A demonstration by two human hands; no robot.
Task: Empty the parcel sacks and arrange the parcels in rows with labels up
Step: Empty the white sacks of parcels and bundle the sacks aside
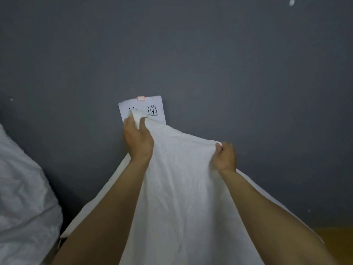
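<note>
You held the white sack (pixel 181 188) up by its upper edge: your left hand (pixel 138 139), the higher, gripped a bunched corner, your right hand (pixel 225 157) pinched the other. Its long axis ran down from both hands toward you.

One view only: head-worn, wide-angle. Aimed forward and down onto a dark grey surface (pixel 210 54) filling the upper two thirds of the frame. Close in: near enough to take in the left hand (pixel 138 139), just left of centre, and the right hand (pixel 225 158), right of centre, with both forearms entering from the bottom edge. Nearest to the white sack (pixel 181 197) spread across the lower middle. Centred roughly on a paper sign (pixel 154 109) at mid-height. Cropped at the left edge: a second sack (pixel 23 188).
</note>
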